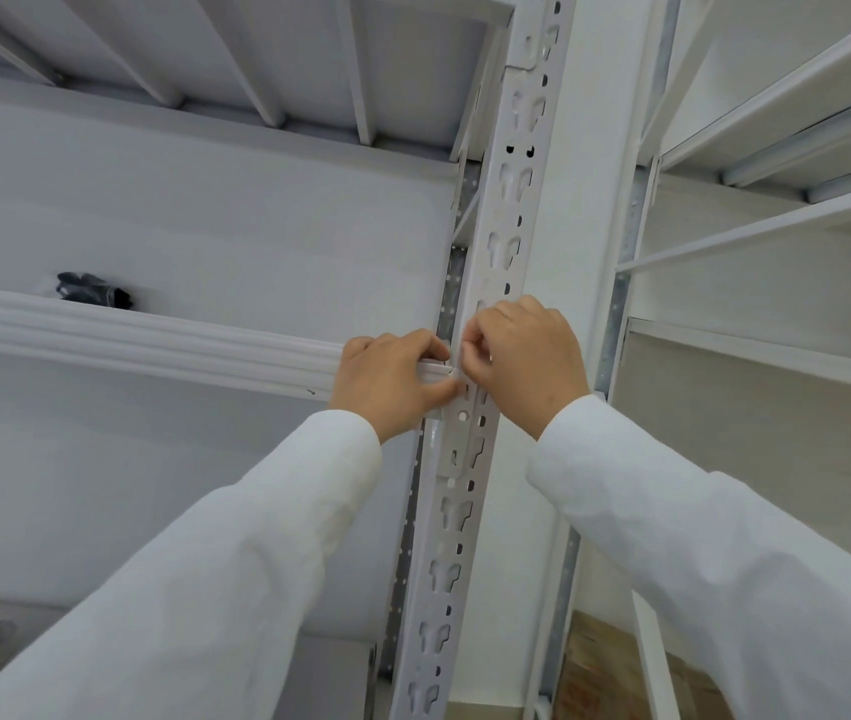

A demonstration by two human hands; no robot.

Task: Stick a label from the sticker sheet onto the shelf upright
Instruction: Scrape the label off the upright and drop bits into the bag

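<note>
While both hands pinch a thin white strip (436, 367) against the shelf upright (485, 324), left hand (392, 379) and right hand (527, 350) each keep a closed fingertip grip; it looks light, floppy, best held by edges.

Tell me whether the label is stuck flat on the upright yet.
Cannot tell: both hands, left hand and right hand, pinch together at the upright, hiding the label.

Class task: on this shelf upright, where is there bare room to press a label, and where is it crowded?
The shelf upright is bare between the upper shelf beam and the hands, and again below them. It is crowded where the left hand and right hand meet.
</note>
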